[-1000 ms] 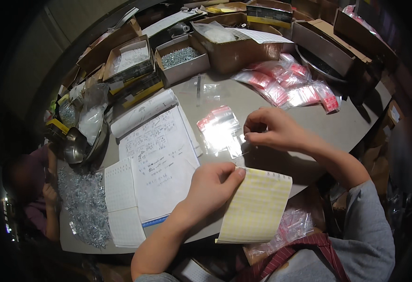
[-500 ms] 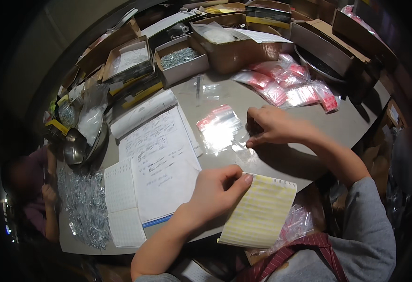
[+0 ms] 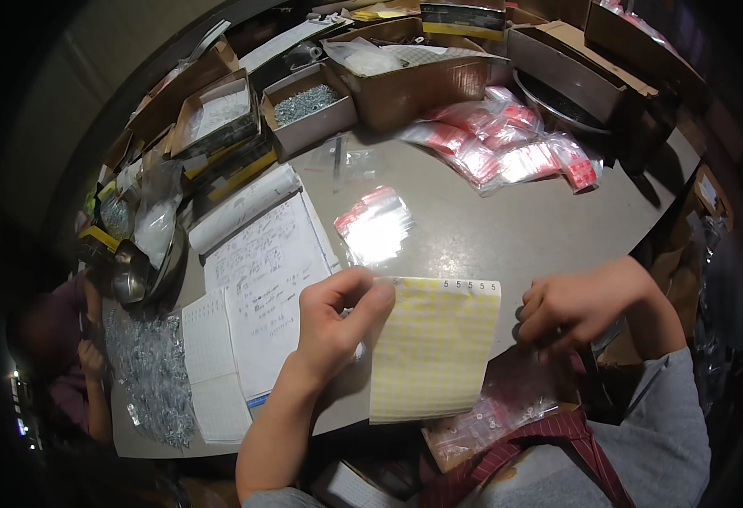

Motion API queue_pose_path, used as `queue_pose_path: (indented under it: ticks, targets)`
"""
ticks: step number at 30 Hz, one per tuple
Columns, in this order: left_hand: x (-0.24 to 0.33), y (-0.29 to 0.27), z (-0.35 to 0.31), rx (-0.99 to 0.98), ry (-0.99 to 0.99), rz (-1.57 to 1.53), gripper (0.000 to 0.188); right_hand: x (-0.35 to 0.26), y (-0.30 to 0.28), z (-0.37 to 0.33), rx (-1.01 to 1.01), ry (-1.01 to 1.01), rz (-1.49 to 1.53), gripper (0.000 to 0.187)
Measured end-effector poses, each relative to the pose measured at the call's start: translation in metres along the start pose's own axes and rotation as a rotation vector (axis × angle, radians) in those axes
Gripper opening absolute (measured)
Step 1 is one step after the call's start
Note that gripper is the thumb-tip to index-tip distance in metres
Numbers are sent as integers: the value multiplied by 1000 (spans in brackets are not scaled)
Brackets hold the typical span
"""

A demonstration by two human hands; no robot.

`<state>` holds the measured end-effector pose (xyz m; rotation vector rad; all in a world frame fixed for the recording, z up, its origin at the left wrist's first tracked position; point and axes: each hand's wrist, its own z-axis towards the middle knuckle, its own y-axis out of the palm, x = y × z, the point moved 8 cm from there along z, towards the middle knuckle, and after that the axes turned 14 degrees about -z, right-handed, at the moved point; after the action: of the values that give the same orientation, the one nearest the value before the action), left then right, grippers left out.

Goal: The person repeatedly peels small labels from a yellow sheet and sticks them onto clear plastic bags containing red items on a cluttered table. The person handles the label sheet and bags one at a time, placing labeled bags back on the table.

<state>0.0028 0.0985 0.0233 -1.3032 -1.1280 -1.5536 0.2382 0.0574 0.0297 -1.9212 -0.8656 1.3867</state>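
Observation:
My left hand pinches the top left corner of a yellow-and-white sticker sheet, which hangs over the table's near edge. A small shiny patch shows beneath that hand, too unclear to name. To the right of the sheet, my right hand has its fingers curled together, slightly blurred; what they hold, if anything, is hidden. Below both hands, clear plastic bags with small parts lie in a cardboard box. A fanned stack of red-topped zip bags rests mid-table.
Left of the sheet lie a notepad and an open booklet. Packed bags of metal parts cover the left end, near another person's hand. Bundled red-topped bags and a box of screws stand farther back.
My right hand has drawn back from beside the zip-bag stack toward the near right edge. My left hand has shifted left and turned the sticker sheet more upright. The view has shifted slightly.

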Motion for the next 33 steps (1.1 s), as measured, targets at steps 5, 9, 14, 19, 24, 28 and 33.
queue_pose_path:
  ticks: [5, 9, 14, 19, 24, 28, 33]
  targets:
    - [-15, -1, 1, 48, -55, 22, 21, 68, -88, 15, 489, 517, -33, 22]
    - [-4, 7, -4, 59, 6, 133, 23, 113, -136, 77, 870, 335, -673, 31]
    - [-16, 8, 1, 30, 86, 162, 25, 167, -149, 143, 802, 167, -972, 23]
    - [-16, 14, -1, -19, 125, 263, 30, 170, -145, 136, 759, 341, -1106, 11]
    - [-20, 17, 0, -29, 114, 276, 31, 125, -118, 83, 584, 407, -992, 12]
    - [-22, 11, -2, 1, 96, 268, 29, 87, -120, 57, 618, 455, -632, 12]
    - [-27, 6, 1, 34, 41, 214, 29, 37, -105, 58, 655, 283, -54, 29]
